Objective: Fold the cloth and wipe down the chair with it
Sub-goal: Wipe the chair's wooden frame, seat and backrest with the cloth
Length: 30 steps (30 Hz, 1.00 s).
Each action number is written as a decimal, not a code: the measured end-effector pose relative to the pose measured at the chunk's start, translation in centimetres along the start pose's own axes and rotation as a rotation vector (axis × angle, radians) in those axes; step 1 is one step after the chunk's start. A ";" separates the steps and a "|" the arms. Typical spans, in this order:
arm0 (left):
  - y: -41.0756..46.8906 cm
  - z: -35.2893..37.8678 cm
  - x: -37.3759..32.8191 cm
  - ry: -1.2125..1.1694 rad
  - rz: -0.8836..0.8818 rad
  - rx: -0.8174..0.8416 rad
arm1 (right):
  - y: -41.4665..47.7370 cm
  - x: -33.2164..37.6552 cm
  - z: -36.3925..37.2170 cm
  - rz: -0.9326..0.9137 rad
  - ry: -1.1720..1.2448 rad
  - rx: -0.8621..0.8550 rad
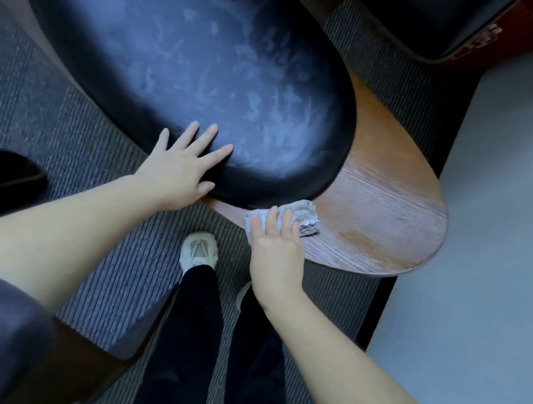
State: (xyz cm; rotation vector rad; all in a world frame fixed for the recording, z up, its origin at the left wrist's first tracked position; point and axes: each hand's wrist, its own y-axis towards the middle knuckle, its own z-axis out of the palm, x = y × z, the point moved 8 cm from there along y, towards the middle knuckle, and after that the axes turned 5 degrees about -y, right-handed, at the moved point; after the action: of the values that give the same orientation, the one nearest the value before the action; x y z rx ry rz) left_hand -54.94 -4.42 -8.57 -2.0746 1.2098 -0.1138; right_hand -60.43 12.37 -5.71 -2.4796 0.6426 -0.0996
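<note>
Grey striped carpet (52,101) covers most of the ground, and a pale smooth floor (508,214) starts at 3 o'clock. On the carpet stands the chair (396,170), which has a brown wooden base and a big black cushion (175,56) on top. The cushion fills the picture from 11 o'clock to the middle, and it has pale smeary marks all over it. The wood sticks out from under the cushion toward 3 o'clock. The left hand (179,166) lies flat on the near edge of the cushion, with its fingers straight and spread wide, holding nothing. The right hand (277,253) presses flat on the cloth (306,218), with straight fingers close together on top of it, not curled round it. The cloth is small, pale and folded up thick. It sits on the wood, just beside the cushion at its 5 o'clock side. It looks soft and light, so I think it will squash and bunch up easily, and it may slip out from under flat fingers. A good place to hold it is the middle of the folded pad, with the palm pushing down so the folds do not open. The wood looks hard and smooth, so the cloth should slide well on it. A white shoe (199,249) and dark trousers (192,327) show at 6 o'clock.
</note>
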 end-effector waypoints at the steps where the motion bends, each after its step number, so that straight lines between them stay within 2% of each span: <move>1: 0.0 0.0 0.2 0.004 0.017 -0.005 | -0.2 -0.1 -0.2 0.005 0.044 -0.056; 4: 0.1 0.1 0.5 0.003 0.051 -0.011 | -1.4 -2.4 -1.1 0.000 0.230 -0.239; 6: 0.0 0.2 0.5 0.007 0.066 -0.010 | -1.4 -4.7 -1.8 0.010 0.188 -0.280; 10: 0.1 0.1 0.7 -0.005 0.095 -0.014 | -0.2 -8.8 -2.9 0.154 0.158 -0.335; 14: 0.0 -0.3 1.6 0.018 0.102 -0.039 | -0.7 -5.1 -2.4 0.086 0.186 -0.375; 20: -0.7 -1.2 7.2 0.009 -0.085 -0.095 | 0.4 -0.8 -0.8 0.144 0.384 -0.306; 30: -1.1 -1.1 8.3 0.038 -0.083 -0.074 | 2.2 5.5 -1.0 0.074 0.461 -0.268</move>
State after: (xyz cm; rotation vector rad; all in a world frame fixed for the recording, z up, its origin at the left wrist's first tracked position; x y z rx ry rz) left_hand -49.98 -11.20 -9.31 -2.1963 1.1665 -0.1500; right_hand -56.76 7.70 -6.43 -2.7043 0.9919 -0.6056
